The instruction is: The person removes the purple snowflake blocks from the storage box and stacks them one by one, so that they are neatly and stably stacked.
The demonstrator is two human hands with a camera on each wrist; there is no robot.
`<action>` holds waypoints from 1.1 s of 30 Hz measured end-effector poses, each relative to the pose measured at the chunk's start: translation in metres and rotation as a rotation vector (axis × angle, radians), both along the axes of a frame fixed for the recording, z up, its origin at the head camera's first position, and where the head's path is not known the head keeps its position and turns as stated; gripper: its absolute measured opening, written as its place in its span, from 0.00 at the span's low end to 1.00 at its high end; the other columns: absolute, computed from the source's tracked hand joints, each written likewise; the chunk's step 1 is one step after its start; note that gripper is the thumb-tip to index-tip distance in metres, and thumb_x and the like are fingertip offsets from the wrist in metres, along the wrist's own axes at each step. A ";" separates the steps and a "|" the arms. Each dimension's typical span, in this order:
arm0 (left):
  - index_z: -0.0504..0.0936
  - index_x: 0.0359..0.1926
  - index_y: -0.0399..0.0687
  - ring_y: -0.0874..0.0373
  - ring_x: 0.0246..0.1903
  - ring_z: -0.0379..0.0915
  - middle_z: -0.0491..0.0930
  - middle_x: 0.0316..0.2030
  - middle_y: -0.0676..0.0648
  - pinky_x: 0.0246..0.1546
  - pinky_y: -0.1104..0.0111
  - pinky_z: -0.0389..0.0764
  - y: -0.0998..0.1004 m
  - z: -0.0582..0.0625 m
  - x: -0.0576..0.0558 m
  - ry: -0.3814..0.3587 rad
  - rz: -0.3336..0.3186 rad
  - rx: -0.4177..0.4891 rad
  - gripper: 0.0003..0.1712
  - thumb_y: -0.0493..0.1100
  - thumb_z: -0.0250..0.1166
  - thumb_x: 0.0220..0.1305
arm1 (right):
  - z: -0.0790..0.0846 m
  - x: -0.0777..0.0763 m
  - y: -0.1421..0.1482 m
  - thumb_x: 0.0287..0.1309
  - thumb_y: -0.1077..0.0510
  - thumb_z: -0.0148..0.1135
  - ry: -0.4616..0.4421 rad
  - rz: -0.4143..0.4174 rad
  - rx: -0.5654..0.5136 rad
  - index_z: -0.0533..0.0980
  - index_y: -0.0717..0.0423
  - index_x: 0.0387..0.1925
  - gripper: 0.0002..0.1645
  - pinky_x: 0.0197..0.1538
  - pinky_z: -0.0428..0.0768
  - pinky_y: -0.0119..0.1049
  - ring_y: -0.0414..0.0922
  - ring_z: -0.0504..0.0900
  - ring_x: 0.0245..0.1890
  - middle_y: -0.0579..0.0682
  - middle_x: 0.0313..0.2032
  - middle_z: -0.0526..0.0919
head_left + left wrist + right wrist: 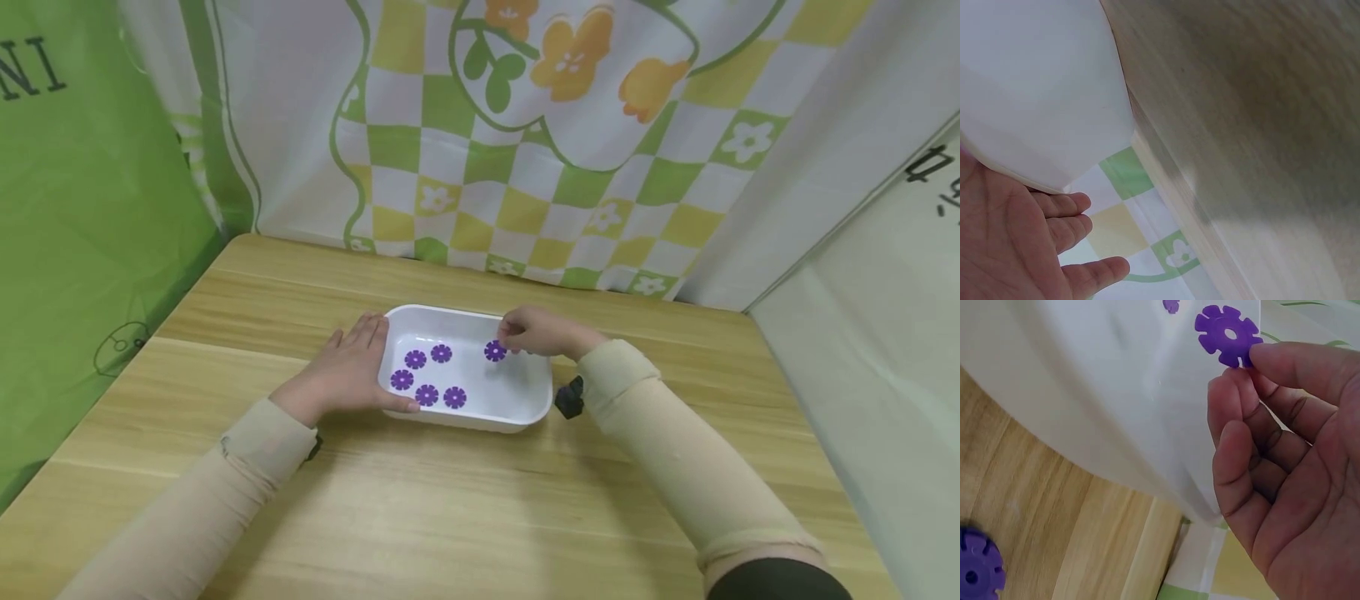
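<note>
Nearest on the worktop (420, 517), just beside the right end of the one white tray (517, 390), lies at least one loose purple disc (986, 569); only the right wrist view catches it, cut off, so there may be more. The tray sits near the worktop's far edge, its long axis running roughly along it. One left hand (348, 371) rests at its left end, fingers laid straight. Inside, five discs (427, 395) lie in the left half, all leftward of the right hand's (542, 332) grip, nearer the left hand. That grip pinches one disc (495, 351) over the right half, toward the far edge.
</note>
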State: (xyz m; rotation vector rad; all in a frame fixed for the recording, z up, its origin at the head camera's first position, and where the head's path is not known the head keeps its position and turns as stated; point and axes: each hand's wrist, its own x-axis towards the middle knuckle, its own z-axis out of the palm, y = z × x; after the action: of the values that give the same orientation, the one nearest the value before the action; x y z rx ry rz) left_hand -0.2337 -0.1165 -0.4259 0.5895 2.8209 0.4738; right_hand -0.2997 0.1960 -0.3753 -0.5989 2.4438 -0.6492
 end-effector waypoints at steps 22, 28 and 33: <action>0.38 0.79 0.26 0.35 0.79 0.30 0.37 0.80 0.29 0.75 0.38 0.37 0.000 0.000 0.001 -0.015 0.005 -0.010 0.88 0.85 0.68 0.41 | -0.011 0.006 0.045 0.75 0.62 0.55 -0.059 -0.223 -0.312 0.77 0.66 0.45 0.09 0.49 0.80 0.48 0.48 0.79 0.42 0.54 0.40 0.82; 0.38 0.79 0.25 0.35 0.79 0.30 0.37 0.79 0.29 0.75 0.37 0.37 0.000 0.000 0.001 -0.012 0.003 -0.006 0.88 0.86 0.68 0.42 | -0.017 0.011 0.062 0.76 0.61 0.53 -0.069 -0.289 -0.369 0.76 0.68 0.48 0.12 0.50 0.79 0.42 0.49 0.80 0.45 0.54 0.43 0.83; 0.38 0.79 0.26 0.35 0.79 0.29 0.36 0.80 0.29 0.75 0.38 0.36 0.000 0.000 0.001 -0.017 0.008 -0.011 0.88 0.86 0.67 0.41 | -0.023 0.015 0.080 0.76 0.62 0.52 -0.060 -0.371 -0.463 0.74 0.70 0.50 0.12 0.49 0.77 0.39 0.45 0.78 0.43 0.51 0.41 0.81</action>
State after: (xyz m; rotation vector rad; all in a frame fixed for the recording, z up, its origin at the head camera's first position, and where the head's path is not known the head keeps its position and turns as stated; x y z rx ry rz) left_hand -0.2330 -0.1164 -0.4258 0.5701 2.8086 0.4625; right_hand -0.2844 0.2755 -0.3982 -0.2836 2.3729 -1.3839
